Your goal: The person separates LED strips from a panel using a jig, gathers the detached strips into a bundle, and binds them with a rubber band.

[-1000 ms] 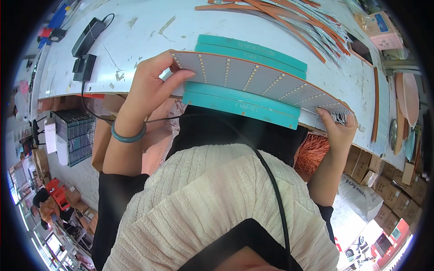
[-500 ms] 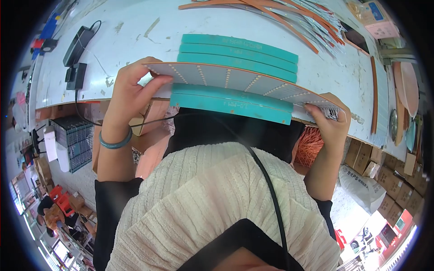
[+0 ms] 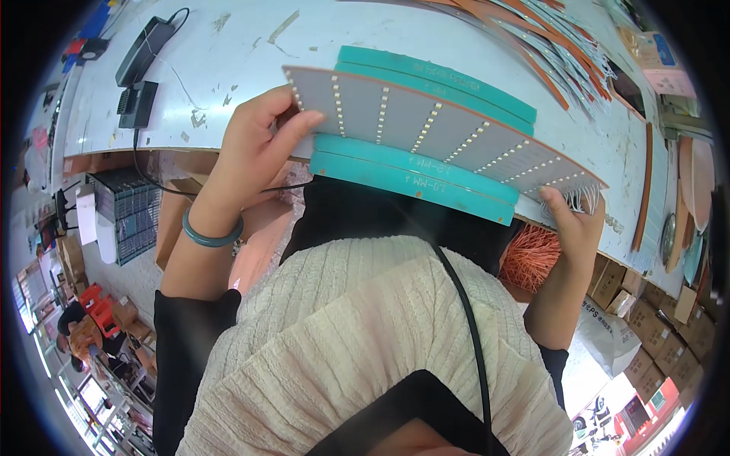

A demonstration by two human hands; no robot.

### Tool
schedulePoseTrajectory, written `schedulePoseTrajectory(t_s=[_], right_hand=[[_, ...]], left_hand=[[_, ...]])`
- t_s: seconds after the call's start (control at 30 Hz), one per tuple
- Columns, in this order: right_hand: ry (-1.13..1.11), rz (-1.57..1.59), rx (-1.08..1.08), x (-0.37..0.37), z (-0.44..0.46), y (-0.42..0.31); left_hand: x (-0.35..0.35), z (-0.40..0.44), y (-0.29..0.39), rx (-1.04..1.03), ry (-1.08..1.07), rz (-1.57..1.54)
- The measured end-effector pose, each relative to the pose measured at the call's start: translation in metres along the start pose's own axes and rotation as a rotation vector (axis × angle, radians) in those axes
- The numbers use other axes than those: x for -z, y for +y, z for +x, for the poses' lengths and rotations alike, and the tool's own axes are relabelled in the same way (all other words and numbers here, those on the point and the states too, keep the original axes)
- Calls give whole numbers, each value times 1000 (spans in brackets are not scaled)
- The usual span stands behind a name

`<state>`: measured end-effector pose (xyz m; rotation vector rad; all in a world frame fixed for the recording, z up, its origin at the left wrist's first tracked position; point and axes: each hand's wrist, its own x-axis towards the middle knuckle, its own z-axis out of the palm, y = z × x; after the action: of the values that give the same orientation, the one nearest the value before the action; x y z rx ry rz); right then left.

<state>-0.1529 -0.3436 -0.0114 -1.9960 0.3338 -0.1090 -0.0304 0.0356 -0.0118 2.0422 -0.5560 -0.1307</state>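
Observation:
A long grey panel (image 3: 395, 121) with several rows of small pale components is held up on its edge, tilted, between my two hands. My left hand (image 3: 266, 140) pinches its left end between thumb and fingers. At its right end, where thin white wires (image 3: 582, 197) hang, my right hand (image 3: 574, 224) grips it. Below and behind the panel lies a slotted teal block (image 3: 414, 178) with lettering, near the table's front edge. The panel hides the middle of the block.
Orange and grey strips (image 3: 532, 45) lie at the back right of the white table (image 3: 228, 57). A black power adapter (image 3: 138, 105) sits at the left. Orange wires (image 3: 531, 257) hang below the edge. Cartons (image 3: 661, 342) stand lower right. Another person (image 3: 82, 334) is far left.
The panel's left end has risen and its face has tipped more toward the camera, showing more of the component rows. Both hands still hold it, and the camera view has shifted.

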Motion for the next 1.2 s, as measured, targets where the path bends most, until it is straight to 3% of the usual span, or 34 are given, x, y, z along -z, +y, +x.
schedulePoseTrajectory(t_s=[0.17, 0.33, 0.47, 0.57, 0.67, 0.8, 0.93, 1.07, 1.2], right_hand=[[-47, 87, -92, -3, 13, -10], [-53, -127, -167, -1, 14, -24], [-10, -107, -281, -2, 0, -30], [62, 132, -376, 0, -10, -25], [118, 284, -131, 6, -13, -13], [269, -31, 11, 24, 13, -26], [439, 36, 250, 49, 85, -20], [421, -109, 184, 60, 108, -44], [373, -48, 216, 52, 85, -46]], left_hand=[[-5, 12, 5, 136, -53, 17], [3, 12, 13, 185, -165, 28], [-3, 2, 8, 186, -45, -166], [-4, 0, 20, 157, 33, -301], [4, 7, 28, 92, 86, -409], [11, 58, 27, -97, 130, -272], [7, 137, 21, -256, 141, -159], [-2, 196, 16, -379, 0, -290], [10, 144, 40, -284, -7, 44]])
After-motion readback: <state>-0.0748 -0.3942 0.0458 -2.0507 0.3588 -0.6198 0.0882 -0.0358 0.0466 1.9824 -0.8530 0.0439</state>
